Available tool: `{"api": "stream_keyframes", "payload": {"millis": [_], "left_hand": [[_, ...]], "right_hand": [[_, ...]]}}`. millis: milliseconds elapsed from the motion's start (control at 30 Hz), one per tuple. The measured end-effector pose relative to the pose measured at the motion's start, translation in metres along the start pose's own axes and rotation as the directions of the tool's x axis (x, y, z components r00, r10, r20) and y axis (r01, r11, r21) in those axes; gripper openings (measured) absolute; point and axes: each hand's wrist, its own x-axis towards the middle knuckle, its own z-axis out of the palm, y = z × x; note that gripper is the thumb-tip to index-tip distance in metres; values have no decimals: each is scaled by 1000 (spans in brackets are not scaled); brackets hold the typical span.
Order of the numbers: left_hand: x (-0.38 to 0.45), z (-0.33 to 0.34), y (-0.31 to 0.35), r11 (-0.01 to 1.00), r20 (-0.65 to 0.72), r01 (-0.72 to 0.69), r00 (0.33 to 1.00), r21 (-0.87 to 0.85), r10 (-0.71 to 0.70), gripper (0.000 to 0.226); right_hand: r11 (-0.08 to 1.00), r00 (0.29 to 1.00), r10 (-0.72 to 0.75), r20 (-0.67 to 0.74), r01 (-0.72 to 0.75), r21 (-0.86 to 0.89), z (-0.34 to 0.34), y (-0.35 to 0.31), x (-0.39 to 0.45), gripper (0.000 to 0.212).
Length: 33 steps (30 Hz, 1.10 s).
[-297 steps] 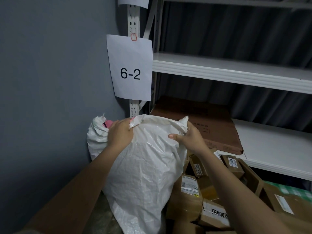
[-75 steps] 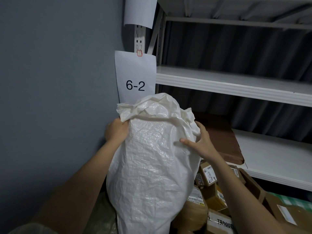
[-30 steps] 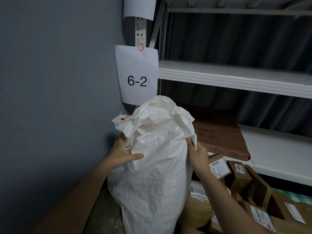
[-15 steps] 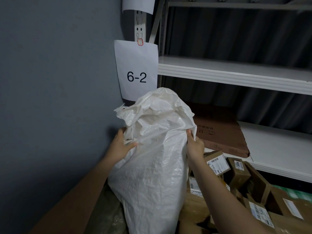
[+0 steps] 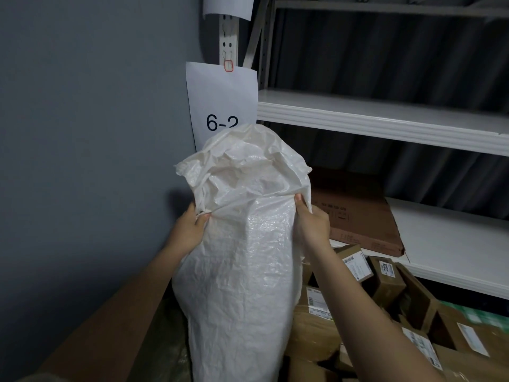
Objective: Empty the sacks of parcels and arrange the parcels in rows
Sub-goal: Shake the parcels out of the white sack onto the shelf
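A white woven sack [image 5: 242, 260] hangs upright in front of me, its crumpled end on top. My left hand [image 5: 190, 230] grips a fold of the sack on its left side. My right hand [image 5: 311, 221] pinches the fabric on its right side. Below and to the right of the sack lies a pile of brown cardboard parcels [image 5: 385, 279] with white labels. What the sack holds is hidden.
A grey wall [image 5: 82, 133] is close on the left. White shelves [image 5: 385, 119] run to the right, the lower shelf [image 5: 454, 244] carrying a flat brown box [image 5: 355, 216]. A paper sign marked 6-2 [image 5: 220, 106] hangs on the shelf post behind the sack.
Both hands have raised the sack a little, so its top now covers the bottom of the 6-2 sign. The grips have stayed on the same sides.
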Motion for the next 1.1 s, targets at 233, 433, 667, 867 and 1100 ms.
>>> {"api": "stream_keyframes", "payload": {"millis": [233,433,667,867,1100], "left_hand": [[3,-1,13,1000,-25,5,1000,13,-5,44],[10,-6,23,999,-30,36,999,38,-35,44],[10,-9,42,997,-89,78,993,19,-76,40],[12,-12,54,998,-81,62,995,14,-61,38],[11,-14,63,998,-81,61,995,-16,-62,39]], "right_hand": [[981,994,-111,-6,108,-161,1,-15,4,50],[954,985,-174,-3,167,-247,-2,-25,6,53],[904,965,-263,-5,245,-350,-6,-34,3,49],[882,963,-269,-14,240,-406,-12,-41,7,47],[863,956,-294,-17,258,-435,-17,-47,7,52]]}}
